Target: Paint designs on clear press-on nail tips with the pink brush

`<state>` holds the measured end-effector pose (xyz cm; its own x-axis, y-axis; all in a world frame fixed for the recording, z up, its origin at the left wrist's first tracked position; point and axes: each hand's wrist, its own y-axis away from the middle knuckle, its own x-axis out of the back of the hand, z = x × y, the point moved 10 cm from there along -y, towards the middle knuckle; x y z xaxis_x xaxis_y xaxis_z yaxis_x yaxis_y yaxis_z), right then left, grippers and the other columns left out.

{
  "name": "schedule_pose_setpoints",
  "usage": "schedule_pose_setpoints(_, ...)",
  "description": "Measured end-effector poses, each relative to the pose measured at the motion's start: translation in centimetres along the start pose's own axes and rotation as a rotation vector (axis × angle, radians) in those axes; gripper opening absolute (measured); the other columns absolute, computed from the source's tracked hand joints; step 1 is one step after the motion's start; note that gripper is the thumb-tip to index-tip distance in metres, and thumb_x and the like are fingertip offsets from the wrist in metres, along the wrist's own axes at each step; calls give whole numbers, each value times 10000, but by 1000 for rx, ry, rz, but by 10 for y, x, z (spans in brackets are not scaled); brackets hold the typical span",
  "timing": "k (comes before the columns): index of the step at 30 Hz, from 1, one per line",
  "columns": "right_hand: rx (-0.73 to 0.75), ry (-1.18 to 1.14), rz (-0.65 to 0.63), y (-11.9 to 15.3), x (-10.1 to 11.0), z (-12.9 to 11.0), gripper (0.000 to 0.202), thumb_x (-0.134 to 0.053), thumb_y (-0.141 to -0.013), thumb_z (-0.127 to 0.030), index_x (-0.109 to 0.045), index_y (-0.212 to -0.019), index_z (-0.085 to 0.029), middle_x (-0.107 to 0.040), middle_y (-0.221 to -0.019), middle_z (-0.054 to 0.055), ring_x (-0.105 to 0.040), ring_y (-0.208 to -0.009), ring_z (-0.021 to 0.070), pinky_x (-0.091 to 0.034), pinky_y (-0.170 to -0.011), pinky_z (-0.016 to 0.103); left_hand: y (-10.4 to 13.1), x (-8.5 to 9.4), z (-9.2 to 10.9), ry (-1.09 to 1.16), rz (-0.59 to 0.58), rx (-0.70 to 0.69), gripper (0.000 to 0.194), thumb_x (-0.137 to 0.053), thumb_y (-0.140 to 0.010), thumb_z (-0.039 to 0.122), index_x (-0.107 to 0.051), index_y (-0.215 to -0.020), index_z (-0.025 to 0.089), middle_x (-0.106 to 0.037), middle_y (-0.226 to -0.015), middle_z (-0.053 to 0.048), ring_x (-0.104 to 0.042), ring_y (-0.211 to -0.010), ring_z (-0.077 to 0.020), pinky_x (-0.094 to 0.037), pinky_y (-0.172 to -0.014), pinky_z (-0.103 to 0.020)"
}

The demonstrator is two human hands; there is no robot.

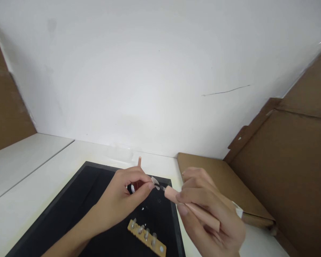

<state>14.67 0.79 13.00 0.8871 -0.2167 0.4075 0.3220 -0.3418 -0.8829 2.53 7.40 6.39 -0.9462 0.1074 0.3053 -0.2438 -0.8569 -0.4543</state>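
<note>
My left hand (131, 191) pinches a small pale, petal-like piece (155, 181) between thumb and forefinger, above the black mat. In my right hand (208, 210) is a pink pen-like tool (200, 212), held at a slant with its narrow dark tip pointing left. That tip meets the pale piece or lies just in front of it; contact is hard to tell. Below the hands, a yellow strip (147, 238) on the mat bears several small clear upright pieces and a white dot.
The black mat (80, 200) lies on a white table (21, 178). A pink stick (139, 161) rises behind my left hand. Tiny white bits lie on the mat. A flat cardboard box (224, 185) is at the right, with cardboard walls at both sides and a white wall behind.
</note>
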Motion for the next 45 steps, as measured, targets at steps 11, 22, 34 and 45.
schedule_pose_setpoints(11, -2, -26, -11, -3, -1, 0, 226, -494, -735, 5, -554, -825, -192, -480, -609, -27, -452, -544, 130, -383, -590, 344, 0, -1, 2, -2, -13, -20, 204, -561, -836, 154, -647, -651, 158, -563, -608, 4, -505, -559, -110, -403, -542, -216)
schedule_pose_setpoints(22, 23, -26, -16, -3, 0, -3, 232, -498, -729, 5, -557, -847, -186, -496, -615, -27, -459, -533, 125, -391, -583, 341, 1, 1, 4, -7, -1, -30, 207, -565, -833, 145, -639, -641, 149, -553, -598, 6, -501, -558, -106, -412, -557, -214)
schedule_pose_setpoints(34, 1, -13, -48, -3, -4, 2, 234, -490, -737, 4, -549, -827, -204, -476, -594, -27, -452, -551, 138, -384, -575, 336, 0, 0, 6, -21, 0, -46, 210, -557, -834, 136, -632, -639, 161, -560, -595, 10, -510, -563, -113, -414, -586, -236)
schedule_pose_setpoints(45, -10, 4, -43, -5, -3, 1, 221, -497, -729, 8, -539, -772, -205, -460, -574, -38, -431, -530, 127, -387, -587, 341, 0, 4, 8, -15, 10, -73, 191, -560, -853, 145, -656, -688, 155, -565, -612, 8, -508, -551, -105, -376, -534, -230)
